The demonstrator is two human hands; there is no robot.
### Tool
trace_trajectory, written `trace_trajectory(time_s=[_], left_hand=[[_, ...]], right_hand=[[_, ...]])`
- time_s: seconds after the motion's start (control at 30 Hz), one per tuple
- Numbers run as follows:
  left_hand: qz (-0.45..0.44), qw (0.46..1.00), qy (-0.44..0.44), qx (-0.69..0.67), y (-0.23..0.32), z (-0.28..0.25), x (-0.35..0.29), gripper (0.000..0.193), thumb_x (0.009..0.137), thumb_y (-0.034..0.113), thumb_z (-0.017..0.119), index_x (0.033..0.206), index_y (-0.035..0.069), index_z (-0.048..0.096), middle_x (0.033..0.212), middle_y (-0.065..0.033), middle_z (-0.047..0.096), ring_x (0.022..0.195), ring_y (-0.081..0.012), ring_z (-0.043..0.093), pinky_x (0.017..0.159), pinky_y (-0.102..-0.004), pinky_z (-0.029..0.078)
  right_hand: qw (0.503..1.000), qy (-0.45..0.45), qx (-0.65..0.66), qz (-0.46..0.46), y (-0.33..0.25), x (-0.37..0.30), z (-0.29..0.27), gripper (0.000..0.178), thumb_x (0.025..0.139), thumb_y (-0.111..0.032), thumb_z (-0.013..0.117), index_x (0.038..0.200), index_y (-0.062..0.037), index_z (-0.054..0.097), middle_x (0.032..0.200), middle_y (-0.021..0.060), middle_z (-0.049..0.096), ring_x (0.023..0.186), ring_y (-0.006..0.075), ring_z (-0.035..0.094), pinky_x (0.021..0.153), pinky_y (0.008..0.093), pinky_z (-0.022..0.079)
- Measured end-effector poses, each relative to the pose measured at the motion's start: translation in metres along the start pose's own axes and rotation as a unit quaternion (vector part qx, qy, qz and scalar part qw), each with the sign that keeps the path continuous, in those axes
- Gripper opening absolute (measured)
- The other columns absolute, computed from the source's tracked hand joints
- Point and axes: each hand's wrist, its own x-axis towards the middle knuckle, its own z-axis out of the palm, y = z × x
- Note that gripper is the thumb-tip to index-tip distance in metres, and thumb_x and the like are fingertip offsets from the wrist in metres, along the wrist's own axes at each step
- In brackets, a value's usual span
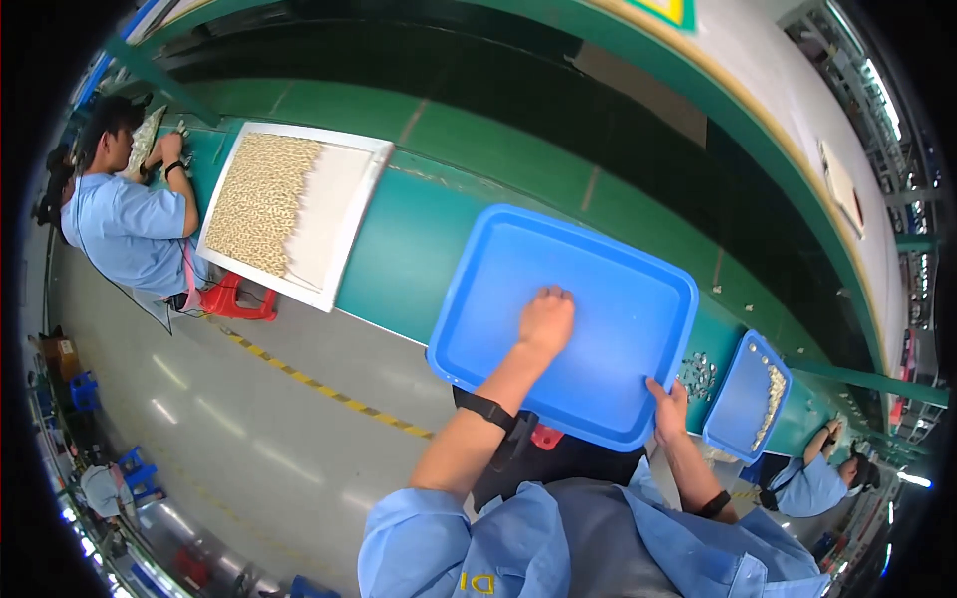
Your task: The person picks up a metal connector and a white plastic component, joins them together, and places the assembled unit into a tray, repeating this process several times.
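Note:
A large blue plastic tray (pixel 608 374) lies in front of me, its near edge jutting out past the bench. Over the middle of its floor my left hand (pixel 548 319) is closed, fingers curled under; whatever it may hold is hidden. My right hand (pixel 668 411) grips the tray's right rim near the near corner, thumb over the edge. Just beyond that rim, a scatter of small shiny metallic parts (pixel 698 376) rests on the bench.
A white-framed tray (pixel 324 214) of small beige parts stands left on the green bench (pixel 399 254). At right is a smaller blue tray (pixel 736 409) with pale parts. Co-workers sit at the left (pixel 130 219) and right (pixel 809 483). A red stool (pixel 237 297) stands at left.

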Motion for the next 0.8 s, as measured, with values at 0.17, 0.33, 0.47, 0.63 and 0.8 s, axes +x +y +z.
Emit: trace_trajectory(time_s=[0.17, 0.33, 0.47, 0.63, 0.8], left_hand=[[0.015, 0.99, 0.07, -0.123, -0.013, -0.035, -0.032, 0.019, 0.087, 0.009, 0.068, 0.103, 0.0, 0.07, 0.113, -0.0185, 0.068, 0.112, -0.0382, 0.065, 0.094, -0.0492, 0.059], [-0.004, 0.955, 0.18, -0.234, -0.048, -0.09, -0.06, 0.012, 0.089, 0.003, 0.067, 0.101, -0.001, 0.068, 0.112, -0.0183, 0.067, 0.106, -0.0389, 0.062, 0.091, -0.049, 0.054], [-0.063, 0.894, 0.337, -0.288, -0.079, -0.136, -0.077, 0.008, 0.092, -0.001, 0.066, 0.099, -0.002, 0.067, 0.11, -0.0173, 0.066, 0.102, -0.0379, 0.061, 0.089, -0.0466, 0.051], [-0.103, 0.85, 0.453, -0.248, -0.104, -0.202, -0.088, 0.009, 0.095, 0.001, 0.068, 0.103, -0.002, 0.069, 0.11, -0.0171, 0.066, 0.103, -0.0352, 0.061, 0.091, -0.0433, 0.051], [-0.129, 0.848, 0.432, -0.279, -0.14, -0.256, -0.081, 0.012, 0.095, 0.002, 0.071, 0.105, -0.003, 0.07, 0.109, -0.0164, 0.067, 0.107, -0.0318, 0.063, 0.094, -0.0391, 0.052]], right_hand=[[0.997, 0.022, 0.011, -0.072, -0.042, -0.065, 0.021, 0.017, 0.091, -0.003, 0.069, 0.108, 0.0006, 0.071, 0.097, 0.0075, 0.074, 0.085, 0.0168, 0.069, 0.081, 0.033, 0.056], [0.992, 0.03, -0.019, -0.123, -0.093, -0.12, 0.078, 0.015, 0.092, 0.0, 0.068, 0.107, 0.0021, 0.073, 0.097, 0.0062, 0.075, 0.083, 0.0141, 0.068, 0.077, 0.0309, 0.055], [0.97, -0.005, -0.135, -0.203, -0.131, -0.149, 0.142, 0.007, 0.093, -0.001, 0.069, 0.098, 0.0016, 0.073, 0.087, 0.0018, 0.071, 0.077, 0.0096, 0.061, 0.07, 0.0285, 0.049], [0.955, -0.072, -0.134, -0.254, -0.171, -0.165, 0.199, 0.006, 0.092, -0.004, 0.072, 0.09, 0.0012, 0.071, 0.079, -0.001, 0.066, 0.074, 0.0079, 0.055, 0.066, 0.0289, 0.045], [0.921, -0.094, -0.139, -0.351, -0.201, -0.162, 0.244, 0.01, 0.088, -0.004, 0.074, 0.083, -0.001, 0.067, 0.077, 0.0017, 0.064, 0.071, 0.0121, 0.056, 0.065, 0.0309, 0.044]])
